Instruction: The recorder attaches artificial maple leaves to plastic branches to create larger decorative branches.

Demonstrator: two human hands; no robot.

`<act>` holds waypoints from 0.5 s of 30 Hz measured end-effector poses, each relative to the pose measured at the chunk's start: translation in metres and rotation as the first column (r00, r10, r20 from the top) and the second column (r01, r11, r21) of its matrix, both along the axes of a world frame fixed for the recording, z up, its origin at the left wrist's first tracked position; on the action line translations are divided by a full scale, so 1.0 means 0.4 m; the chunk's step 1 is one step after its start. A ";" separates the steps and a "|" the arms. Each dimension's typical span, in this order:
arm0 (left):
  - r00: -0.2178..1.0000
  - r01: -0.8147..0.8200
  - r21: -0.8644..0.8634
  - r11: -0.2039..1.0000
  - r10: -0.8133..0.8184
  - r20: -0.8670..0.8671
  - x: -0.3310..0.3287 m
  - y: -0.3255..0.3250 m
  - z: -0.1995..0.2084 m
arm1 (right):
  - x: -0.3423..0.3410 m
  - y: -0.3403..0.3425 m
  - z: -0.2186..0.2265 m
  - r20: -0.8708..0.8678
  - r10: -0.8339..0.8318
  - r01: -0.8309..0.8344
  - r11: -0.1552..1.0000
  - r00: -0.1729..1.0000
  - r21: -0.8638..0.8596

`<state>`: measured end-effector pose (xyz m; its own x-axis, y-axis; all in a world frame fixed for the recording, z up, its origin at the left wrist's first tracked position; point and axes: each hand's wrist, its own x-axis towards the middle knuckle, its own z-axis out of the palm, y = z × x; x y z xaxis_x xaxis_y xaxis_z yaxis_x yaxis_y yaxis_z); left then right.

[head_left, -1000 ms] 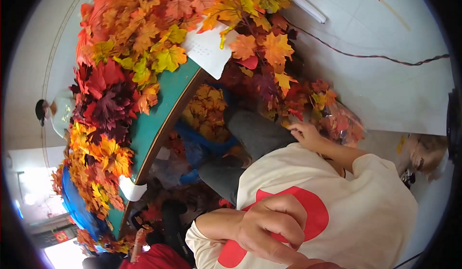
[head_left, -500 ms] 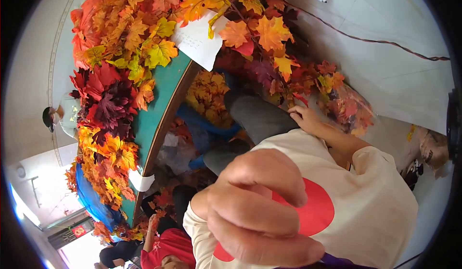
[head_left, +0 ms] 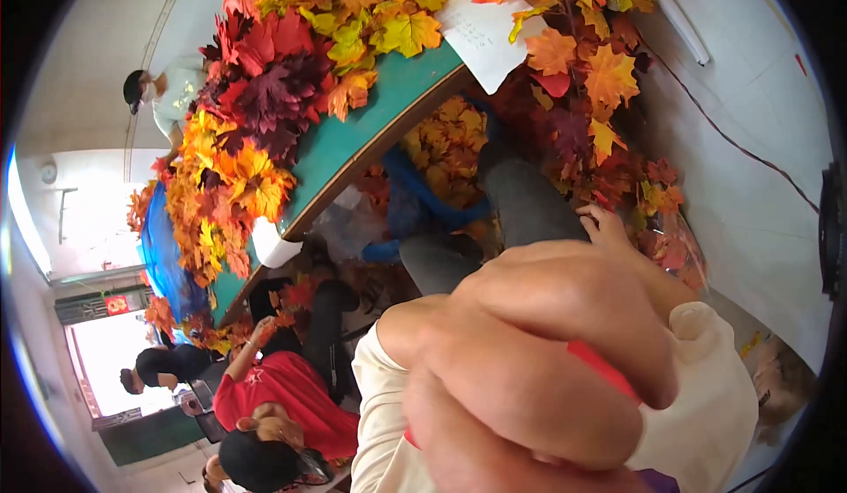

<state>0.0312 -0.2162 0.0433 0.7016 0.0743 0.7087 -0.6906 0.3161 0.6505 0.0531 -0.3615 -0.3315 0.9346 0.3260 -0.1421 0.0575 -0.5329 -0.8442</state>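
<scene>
My left hand (head_left: 538,352) fills the lower middle, very close to the camera. Its fingers are curled and pressed together; whatever they hold, if anything, is hidden. A sliver of red shows between two fingers. My right hand (head_left: 603,225) lies by my grey-clad thigh (head_left: 538,202), with its fingers apart and nothing in them. Close beside it are artificial autumn leaves (head_left: 609,83) in orange, yellow, red and purple on stems. A clear plastic bag (head_left: 684,242) with more leaves lies beyond my right forearm.
Heaped leaves (head_left: 282,96) cover much of a green-topped table (head_left: 415,83). A sheet of paper (head_left: 485,39) overhangs its edge. Orange leaves (head_left: 445,140) fill a blue bag (head_left: 406,175) below. A person in red (head_left: 282,396) sits at lower left; another person (head_left: 172,96) is across the table. A cord (head_left: 723,131) crosses at right.
The view has swung, so the table and leaves appear farther right and the person in red shows more fully. My left hand looks larger and closer. My right hand stays by my thigh.
</scene>
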 end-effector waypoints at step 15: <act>0.775 0.632 0.181 0.754 -0.611 -0.162 0.033 0.066 -0.075 | -0.234 -0.209 0.022 -0.165 -0.033 0.017 0.996 0.986 -0.092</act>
